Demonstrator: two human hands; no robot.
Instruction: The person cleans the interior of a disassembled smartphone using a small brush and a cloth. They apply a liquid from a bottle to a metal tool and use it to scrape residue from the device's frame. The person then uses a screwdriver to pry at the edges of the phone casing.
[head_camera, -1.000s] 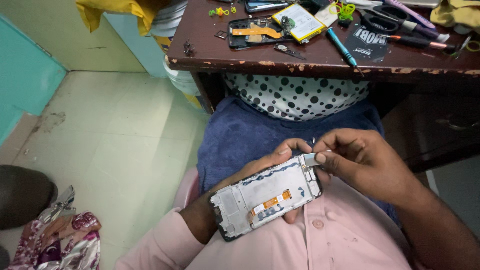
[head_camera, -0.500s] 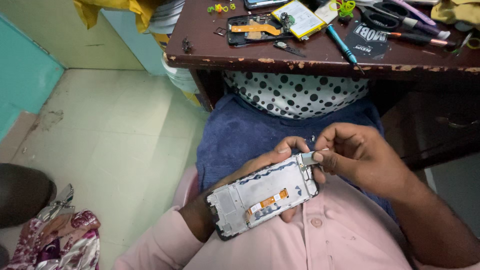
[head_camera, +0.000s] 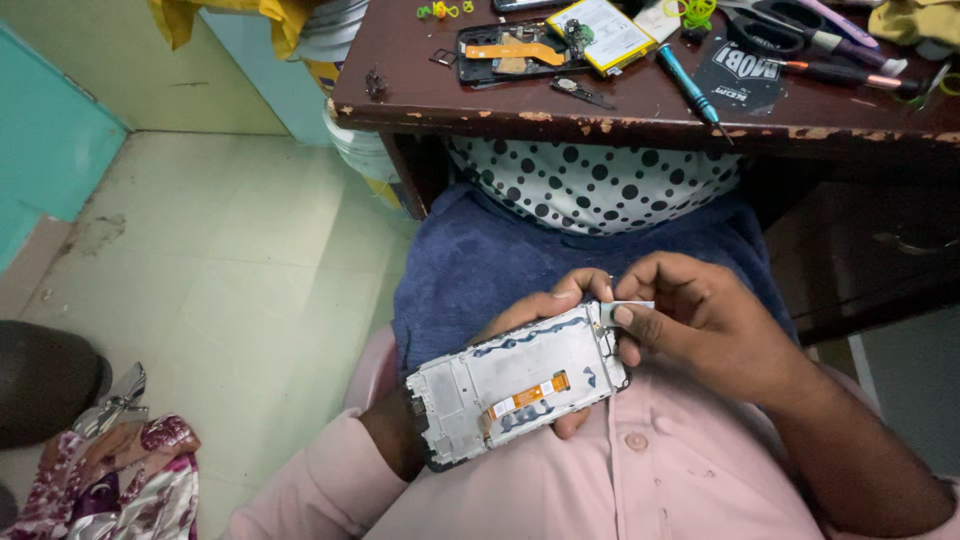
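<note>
The left hand (head_camera: 520, 320) cradles a phone frame (head_camera: 520, 385) from underneath, its grip clenched around the frame's edges, fingers curling over the far edge and a fingertip showing below the near edge. The frame lies tilted, inner side up, with an orange ribbon strip (head_camera: 530, 393) across its middle. At the frame's upper corner, just beside the left fingertips, the right hand (head_camera: 715, 325) pinches a small pale tab (head_camera: 632, 305) between thumb and forefinger. Beyond both hands, past a blue towel (head_camera: 480, 260), stands the table (head_camera: 440, 95) carrying another opened phone (head_camera: 515, 48), a screwdriver (head_camera: 688, 85) and scissors (head_camera: 770, 28).
</note>
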